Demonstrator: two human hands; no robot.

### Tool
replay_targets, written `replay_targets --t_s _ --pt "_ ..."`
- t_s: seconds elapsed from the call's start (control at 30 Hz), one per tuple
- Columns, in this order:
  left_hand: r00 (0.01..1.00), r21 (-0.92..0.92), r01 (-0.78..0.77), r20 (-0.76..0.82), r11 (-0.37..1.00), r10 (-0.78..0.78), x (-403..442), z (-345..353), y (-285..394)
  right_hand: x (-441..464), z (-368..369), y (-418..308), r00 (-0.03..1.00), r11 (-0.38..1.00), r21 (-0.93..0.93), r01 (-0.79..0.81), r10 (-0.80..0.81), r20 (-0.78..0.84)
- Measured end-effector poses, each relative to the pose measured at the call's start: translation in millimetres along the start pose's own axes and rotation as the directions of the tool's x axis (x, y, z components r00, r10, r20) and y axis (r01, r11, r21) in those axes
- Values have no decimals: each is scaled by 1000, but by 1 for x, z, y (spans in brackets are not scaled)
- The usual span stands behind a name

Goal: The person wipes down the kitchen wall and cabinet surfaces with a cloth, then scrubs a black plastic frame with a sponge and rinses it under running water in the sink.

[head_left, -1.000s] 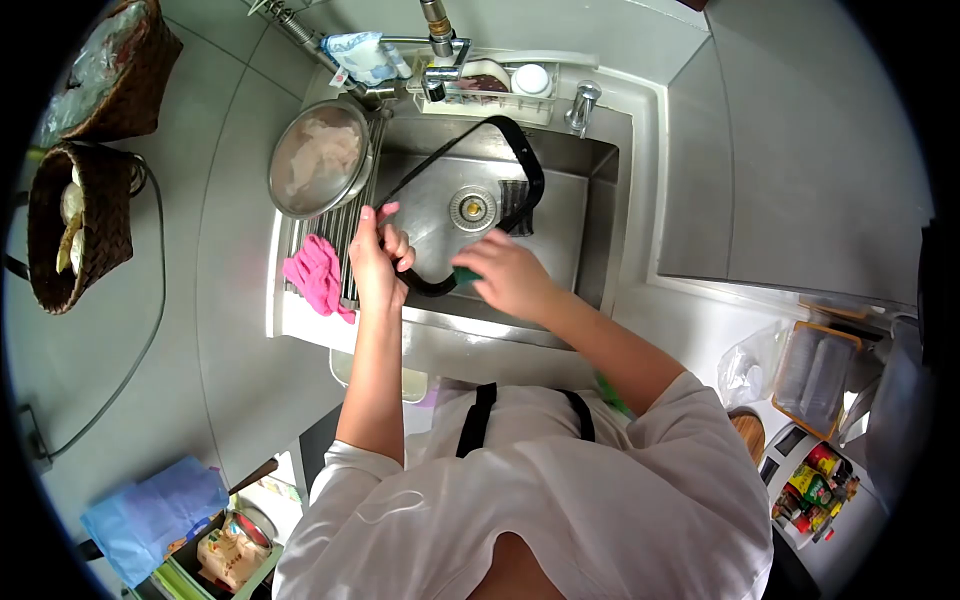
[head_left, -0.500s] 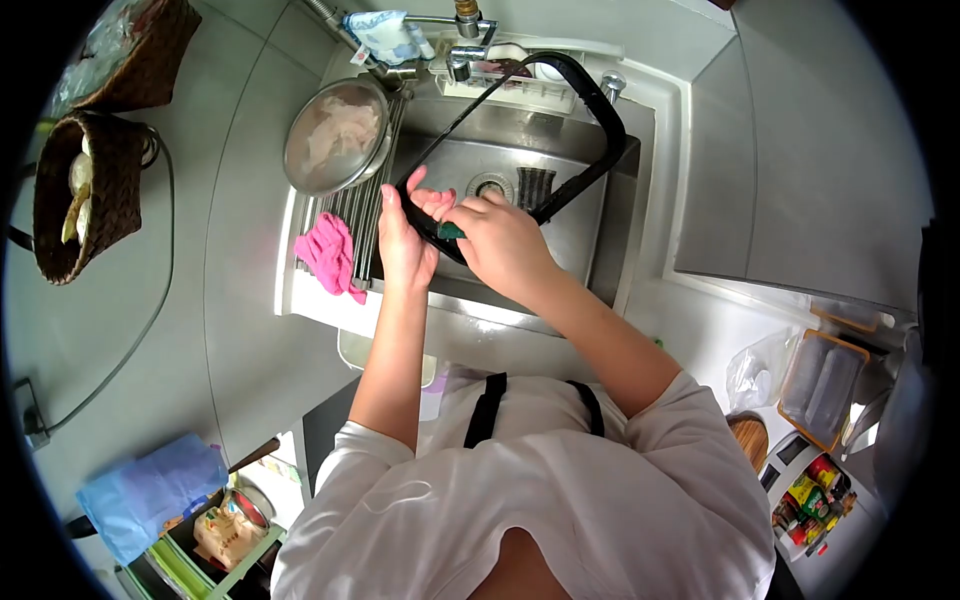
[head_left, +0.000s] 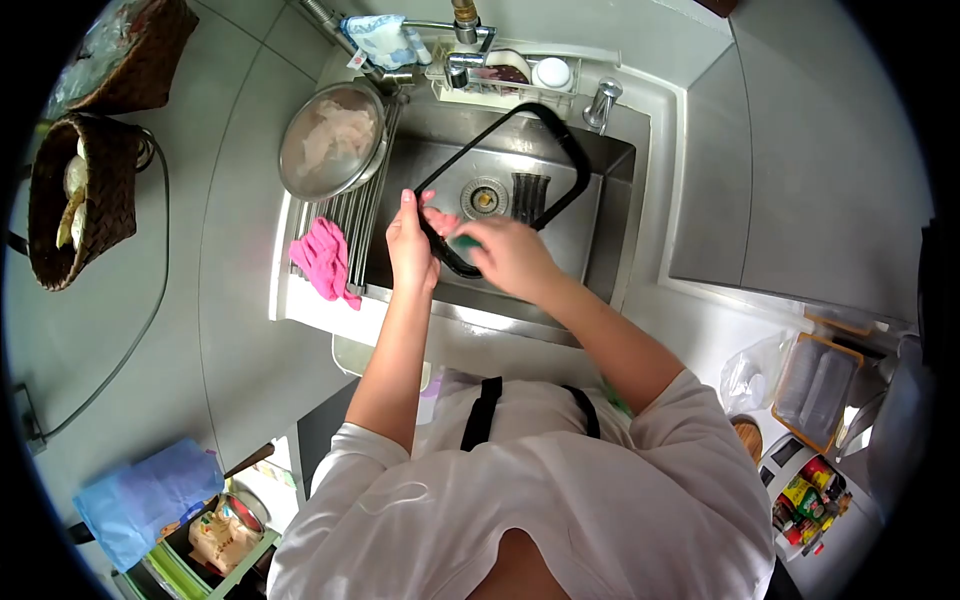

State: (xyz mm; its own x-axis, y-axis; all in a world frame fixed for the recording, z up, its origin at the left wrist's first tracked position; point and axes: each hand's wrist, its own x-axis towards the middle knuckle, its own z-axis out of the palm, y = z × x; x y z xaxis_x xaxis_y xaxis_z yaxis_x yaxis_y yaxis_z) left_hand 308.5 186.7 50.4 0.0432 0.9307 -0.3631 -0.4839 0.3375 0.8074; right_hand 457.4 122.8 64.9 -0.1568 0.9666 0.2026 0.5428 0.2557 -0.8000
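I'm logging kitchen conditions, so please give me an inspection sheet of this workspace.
Surface: steel sink, bare metal showing around the drain.
Job's things: black looped frame above the sink; green pad by its near edge, contact unclear.
Clutter: pink cloth on the rack; bowl of pale contents beyond it.
Left hand: holding the frame's left side.
Right hand: blurred, holding the pad.
Cables: one cable on the left counter, away from the sink.
Surroundings: faucet behind the sink; woven basket far left; bottles lower right.
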Motion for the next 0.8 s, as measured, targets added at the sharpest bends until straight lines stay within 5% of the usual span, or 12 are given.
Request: replay_targets --t_s 0.03,0.07,0.13,0.3,0.4,0.5,0.57,0.63,0.7,0.8 --pt "1000 35 -5 -10 999 5 7 -8 -7 0 -2 10 985 987 -8 -158 157 -71" --pt "998 39 27 -63 999 -24 16 -17 -13 -3 3 32 959 981 -113 -156 123 -257" --pt "987 109 75 -153 991 -58 29 -35 -23 -9 12 82 906 904 -207 -375 310 -289" --pt "963 224 186 -234 957 -132 50 -65 -32 -10 -3 134 708 639 -337 -692 691 -144" --pt "960 319 263 -177 910 -215 59 -80 -37 1 -15 141 714 619 -388 -683 678 -174" --pt "946 414 323 -158 851 -282 66 -81 -44 41 -12 132 881 761 -454 -464 451 -145" --pt "941 454 337 -141 825 -306 71 -78 -54 91 -2 113 989 956 -291 -33 -11 -149" --pt "932 460 356 -115 813 -343 76 -73 -58 151 5 77 921 901 -331 280 -349 -172" --pt "921 451 378 -97 809 -376 79 -63 -54 208 17 66 813 709 -577 407 -569 -126" --pt "923 420 370 -70 829 -377 84 -52 -45 263 31 76 903 608 -755 245 -427 -51"
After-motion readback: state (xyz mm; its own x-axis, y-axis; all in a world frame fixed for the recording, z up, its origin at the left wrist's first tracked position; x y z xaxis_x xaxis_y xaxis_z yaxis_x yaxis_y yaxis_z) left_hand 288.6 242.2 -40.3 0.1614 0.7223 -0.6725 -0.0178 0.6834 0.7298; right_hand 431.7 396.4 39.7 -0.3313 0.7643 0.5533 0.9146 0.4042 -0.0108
